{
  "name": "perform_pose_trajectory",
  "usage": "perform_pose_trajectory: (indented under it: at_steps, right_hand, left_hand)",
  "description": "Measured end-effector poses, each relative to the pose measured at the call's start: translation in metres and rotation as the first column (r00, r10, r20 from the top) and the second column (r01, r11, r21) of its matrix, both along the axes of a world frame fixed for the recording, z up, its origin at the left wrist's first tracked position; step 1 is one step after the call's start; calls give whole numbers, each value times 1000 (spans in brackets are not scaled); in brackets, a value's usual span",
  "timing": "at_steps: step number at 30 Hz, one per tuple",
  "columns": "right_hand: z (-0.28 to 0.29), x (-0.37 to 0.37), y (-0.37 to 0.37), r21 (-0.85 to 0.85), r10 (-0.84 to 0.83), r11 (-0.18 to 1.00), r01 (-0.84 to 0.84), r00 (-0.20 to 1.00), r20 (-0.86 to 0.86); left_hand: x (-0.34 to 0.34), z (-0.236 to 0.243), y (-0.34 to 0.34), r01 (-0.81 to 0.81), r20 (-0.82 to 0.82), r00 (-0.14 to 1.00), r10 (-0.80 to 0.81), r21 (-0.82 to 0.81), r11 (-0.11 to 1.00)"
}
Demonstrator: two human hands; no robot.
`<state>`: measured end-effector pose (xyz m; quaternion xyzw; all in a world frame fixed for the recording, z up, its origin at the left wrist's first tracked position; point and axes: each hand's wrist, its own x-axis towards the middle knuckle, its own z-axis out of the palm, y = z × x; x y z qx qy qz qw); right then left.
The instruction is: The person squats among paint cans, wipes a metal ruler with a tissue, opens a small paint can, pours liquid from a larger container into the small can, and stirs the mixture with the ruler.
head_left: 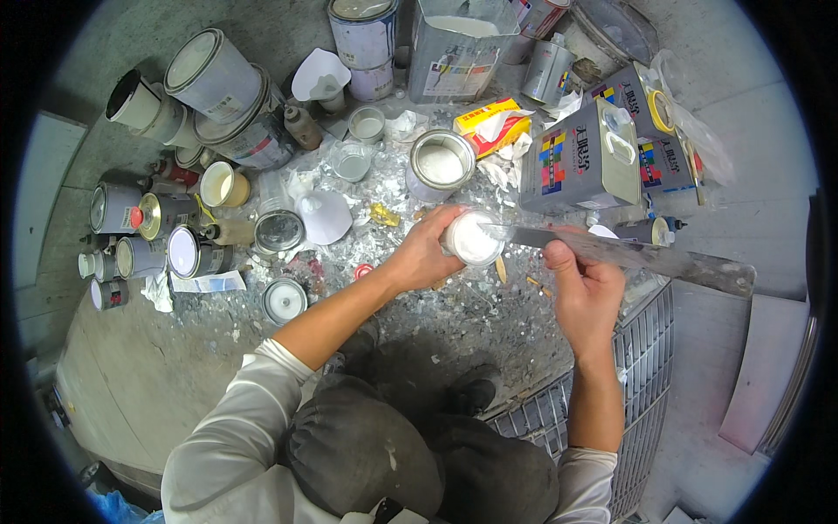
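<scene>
My left hand (426,250) is wrapped round the side of a small clear cup (476,265) holding thick white paint (472,234). In my right hand (587,288) is a long flat metal strip (642,253), like a steel ruler, gripped between thumb and fingers. Its left end reaches over the cup's rim at the white paint, and the other end sticks out to the right. Just beyond the cup, an open round tin (425,183) has white paint inside. A wooden stick (501,270) lies close to the cup.
A rectangular grey metal can (572,162) stands at the right, near a yellow and red box (483,118). Paint tins (229,96) are stacked at the far left. A round lid (285,300) lies on the paint-spattered floor. At the lower right is a metal grate (642,375).
</scene>
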<state>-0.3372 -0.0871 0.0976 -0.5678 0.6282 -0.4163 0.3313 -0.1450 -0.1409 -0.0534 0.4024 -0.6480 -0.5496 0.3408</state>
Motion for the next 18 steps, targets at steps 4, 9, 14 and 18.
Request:
perform_pose_trajectory:
  at_steps: [4, 9, 14, 18]
  right_hand:
    - [-7, 7, 3, 62, -84, 995, 80, 994, 68]
    - [-5, 8, -1, -12, -193, 979, 202, 953, 234]
    - [-9, 7, -3, -14, -191, 980, 196, 964, 184]
    - [-16, 3, -2, 102, -206, 977, 187, 951, 231]
  left_hand:
    - [-2, 3, 1, 6, 0, 1000, -6, 21, 1000]
    - [-1, 6, 0, -1, 11, 1000, 1, 5, 1000]
    - [0, 5, -1, 2, -43, 999, -1, 40, 999]
    - [0, 4, -2, 7, -14, 1000, -7, 22, 1000]
